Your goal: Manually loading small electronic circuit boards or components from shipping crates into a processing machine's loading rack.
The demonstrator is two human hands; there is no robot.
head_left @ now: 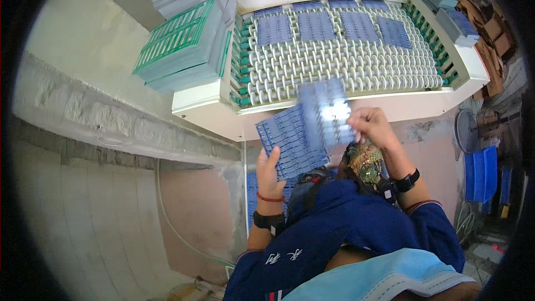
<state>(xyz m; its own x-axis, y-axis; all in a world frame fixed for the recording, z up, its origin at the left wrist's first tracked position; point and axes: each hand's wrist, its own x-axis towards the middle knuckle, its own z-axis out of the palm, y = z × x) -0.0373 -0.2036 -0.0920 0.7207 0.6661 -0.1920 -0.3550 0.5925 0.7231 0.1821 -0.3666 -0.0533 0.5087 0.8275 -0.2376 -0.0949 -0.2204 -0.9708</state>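
Mid-frame, our right hand [370, 125], nearer the rollers [356, 64] above, pinches a blurred panel [324, 114] by its right edge, long axis running up-frame; lower left, our left hand [270, 170] grips a tilted blue panel [284, 139].

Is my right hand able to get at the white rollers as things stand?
Most likely yes: your right hand holds a blue panel, but the rollers ahead look open, with just the white front edge between.
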